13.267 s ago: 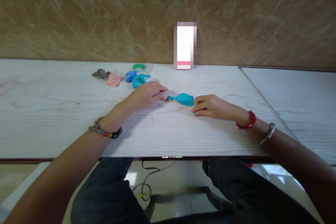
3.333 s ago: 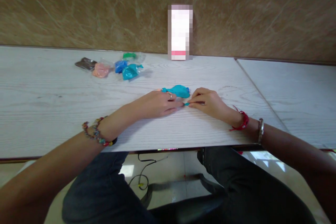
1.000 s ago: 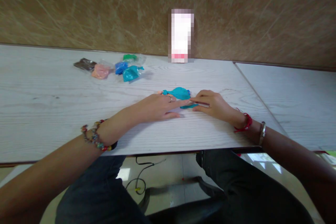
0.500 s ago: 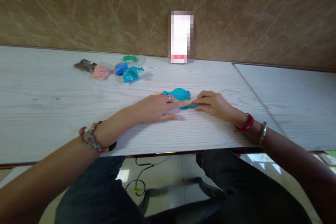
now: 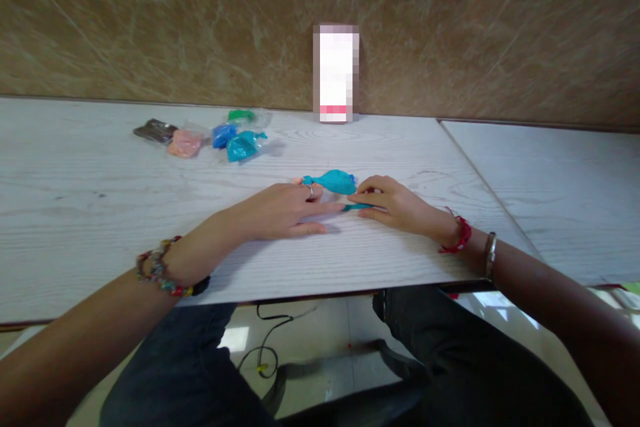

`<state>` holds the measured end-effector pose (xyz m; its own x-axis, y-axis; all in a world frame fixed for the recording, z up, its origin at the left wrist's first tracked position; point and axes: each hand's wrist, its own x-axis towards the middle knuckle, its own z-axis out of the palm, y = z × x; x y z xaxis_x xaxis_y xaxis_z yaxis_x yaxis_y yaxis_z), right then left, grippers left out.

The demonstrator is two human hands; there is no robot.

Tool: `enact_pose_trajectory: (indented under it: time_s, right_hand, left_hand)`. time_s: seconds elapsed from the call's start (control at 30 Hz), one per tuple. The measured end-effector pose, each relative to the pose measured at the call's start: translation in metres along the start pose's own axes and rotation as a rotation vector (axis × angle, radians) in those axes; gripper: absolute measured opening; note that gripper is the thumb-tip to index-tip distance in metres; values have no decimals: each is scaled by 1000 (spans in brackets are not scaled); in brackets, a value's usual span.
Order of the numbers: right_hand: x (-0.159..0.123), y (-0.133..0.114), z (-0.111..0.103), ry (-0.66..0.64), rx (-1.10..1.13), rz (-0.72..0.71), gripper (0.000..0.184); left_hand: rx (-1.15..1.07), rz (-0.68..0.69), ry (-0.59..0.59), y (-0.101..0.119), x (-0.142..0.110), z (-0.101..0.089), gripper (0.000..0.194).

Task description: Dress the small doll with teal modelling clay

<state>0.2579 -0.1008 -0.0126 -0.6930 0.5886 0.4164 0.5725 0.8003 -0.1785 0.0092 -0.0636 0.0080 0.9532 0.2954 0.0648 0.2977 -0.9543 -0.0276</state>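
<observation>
On the white wood-grain table lies a flattened teal clay figure (image 5: 334,181), with a narrow neck at its left, peach bits beyond that and a blue bit at its right end. Just below it is a thin strip of teal modelling clay (image 5: 353,207). My left hand (image 5: 280,210) lies low over the table, fingers stretched out, its index fingertip touching the strip's left end. My right hand (image 5: 393,207) has the strip's right part between thumb and index finger. The fingers of my left hand cover the front edge of the figure's neck.
Several small clear bags of clay sit at the back left: black (image 5: 156,131), peach (image 5: 185,143), blue (image 5: 225,135), green (image 5: 241,116) and teal (image 5: 245,146). A phone-like upright object (image 5: 336,73), blurred out, leans on the marbled wall. A seam (image 5: 483,173) crosses the table at right.
Much earlier my left hand was at the figure's peach end; it has since come to the teal piece below. That piece has grown from a short bit into a longer, thin strip. Bags stay put.
</observation>
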Motion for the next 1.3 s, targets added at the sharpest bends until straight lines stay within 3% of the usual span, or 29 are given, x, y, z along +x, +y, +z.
enact_pose_trajectory:
  time_s: [0.2,0.4,0.63,0.87,1.07,1.3]
  right_hand:
    - [-1,1,-1,-58,10,35,23]
    - [2,-2,-1,-56,-11,14,28]
    - [2,-6,1,-85,-46,-43,30]
    - [0,-7,-4,-92,-21,-64,29]
    - [-1,-5,-8,1,16,14,27]
    - [10,-2,11,110,19,34,19]
  left_hand:
    - [10,19,-55,2,2,0,47]
    - [-52,-56,39,-1,0,-2,46]
    - [110,-154,186,-15,-4,1,42]
    - [145,-111,183,-13,-4,2,38]
    - [123,-99,182,-11,-2,5,34]
    - [189,-186,234,-17,-3,3,32]
